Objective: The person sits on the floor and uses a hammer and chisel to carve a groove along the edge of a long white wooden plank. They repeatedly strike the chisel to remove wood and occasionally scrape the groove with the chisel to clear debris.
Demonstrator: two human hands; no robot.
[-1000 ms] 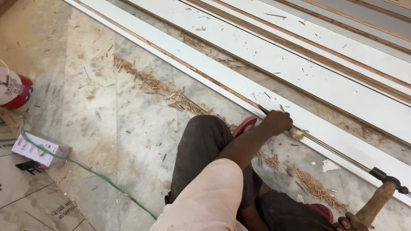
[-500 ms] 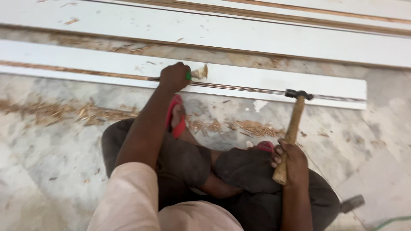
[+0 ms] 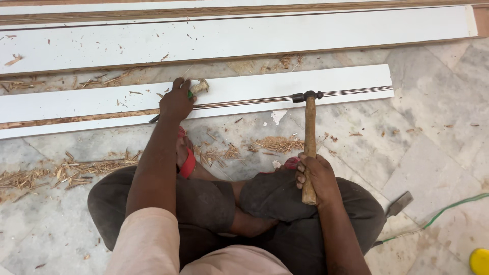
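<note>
Marble floor [image 3: 433, 153]: left hand [image 3: 175, 102] grips a chisel [image 3: 189, 94] on the white board [image 3: 305, 84], right hand [image 3: 318, 175] a hammer [image 3: 309, 142].

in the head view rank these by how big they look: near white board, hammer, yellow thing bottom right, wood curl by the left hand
1. near white board
2. hammer
3. yellow thing, cut off by the frame, and wood curl: look alike, unranked
</note>
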